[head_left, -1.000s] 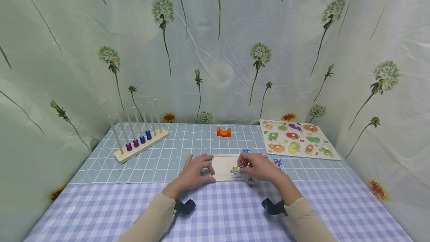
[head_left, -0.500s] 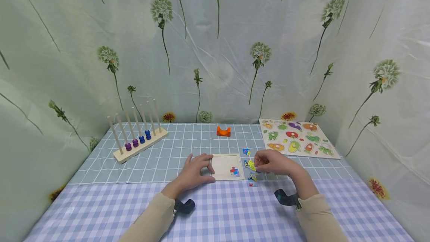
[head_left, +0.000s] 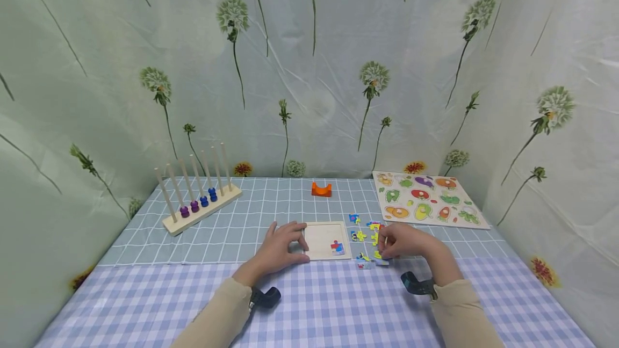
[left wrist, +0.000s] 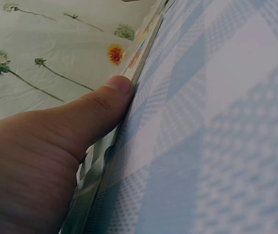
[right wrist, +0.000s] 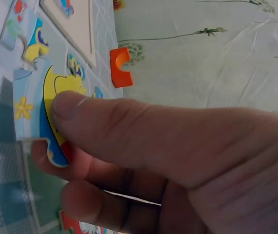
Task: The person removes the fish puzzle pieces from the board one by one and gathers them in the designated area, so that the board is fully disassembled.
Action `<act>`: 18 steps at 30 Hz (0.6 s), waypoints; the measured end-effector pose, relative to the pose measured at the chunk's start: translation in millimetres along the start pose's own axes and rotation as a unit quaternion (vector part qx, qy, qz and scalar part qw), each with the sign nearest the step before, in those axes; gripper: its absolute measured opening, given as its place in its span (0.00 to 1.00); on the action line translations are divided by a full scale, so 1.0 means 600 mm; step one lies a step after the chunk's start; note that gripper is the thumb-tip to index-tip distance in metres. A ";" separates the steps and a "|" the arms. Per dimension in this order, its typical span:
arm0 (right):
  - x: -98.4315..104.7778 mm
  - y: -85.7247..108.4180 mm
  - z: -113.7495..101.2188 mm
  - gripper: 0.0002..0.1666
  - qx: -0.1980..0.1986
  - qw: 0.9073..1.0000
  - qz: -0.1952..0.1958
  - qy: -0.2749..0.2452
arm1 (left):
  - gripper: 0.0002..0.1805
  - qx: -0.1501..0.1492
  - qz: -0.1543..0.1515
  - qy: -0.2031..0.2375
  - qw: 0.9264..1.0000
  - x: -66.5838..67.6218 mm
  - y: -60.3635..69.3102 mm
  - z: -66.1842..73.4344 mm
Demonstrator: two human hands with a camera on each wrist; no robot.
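My left hand (head_left: 280,246) holds the left side of a shallow wooden puzzle tray (head_left: 319,235); its thumb (left wrist: 117,87) touches the tray's near edge in the left wrist view. One red-and-blue jigsaw piece (head_left: 337,248) lies in the tray's near right corner. To the right of the tray, my right hand (head_left: 405,240) pinches a jigsaw piece (right wrist: 29,109) with a yellow flower, blue and yellow print, low over the cloth. Loose jigsaw pieces lie around it, among them a yellow one (head_left: 359,236), a blue one (head_left: 354,218) and a pale one (head_left: 364,265).
An orange arch block (head_left: 321,190) stands behind the tray. At the back left is a wooden peg stand (head_left: 203,209) with purple and blue beads. A vegetable peg puzzle board (head_left: 430,200) lies at the back right. A flowered curtain (head_left: 319,69) closes off the back.
My right hand has let go of the red-and-blue piece in the tray, moved right and taken hold of another jigsaw piece. The left hand has stayed in place.
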State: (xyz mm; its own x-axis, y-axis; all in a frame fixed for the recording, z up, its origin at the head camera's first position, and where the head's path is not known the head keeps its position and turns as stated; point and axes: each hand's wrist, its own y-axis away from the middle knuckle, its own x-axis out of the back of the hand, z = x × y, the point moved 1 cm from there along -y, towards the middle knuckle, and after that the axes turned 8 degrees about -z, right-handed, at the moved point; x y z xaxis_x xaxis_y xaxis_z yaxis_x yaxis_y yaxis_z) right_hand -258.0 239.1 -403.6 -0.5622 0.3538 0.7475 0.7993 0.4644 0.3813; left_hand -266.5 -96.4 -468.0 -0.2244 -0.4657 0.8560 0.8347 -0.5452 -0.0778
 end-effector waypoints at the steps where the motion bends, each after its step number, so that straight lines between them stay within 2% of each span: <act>1: -0.001 0.000 0.002 0.08 -0.003 1.000 -0.002 0.002 | 0.10 -0.001 0.001 0.000 1.000 0.000 0.000 0.000; 10: -0.006 -0.001 0.003 0.09 -0.037 0.999 -0.003 0.010 | 0.10 -0.004 0.002 -0.005 1.000 -0.002 0.000 -0.004; 18: -0.006 0.001 -0.001 0.09 -0.038 0.999 0.014 0.023 | 0.10 0.003 0.000 -0.003 1.000 -0.002 -0.001 -0.004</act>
State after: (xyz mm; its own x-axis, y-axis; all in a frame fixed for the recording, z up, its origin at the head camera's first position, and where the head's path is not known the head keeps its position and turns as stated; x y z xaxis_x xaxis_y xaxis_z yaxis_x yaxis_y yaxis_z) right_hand -255.5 237.4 -405.8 -0.5309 0.3271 0.7818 0.8292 0.3910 0.3995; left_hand -268.2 -97.1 -470.4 -0.2214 -0.4622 0.8587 0.8374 -0.5414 -0.0755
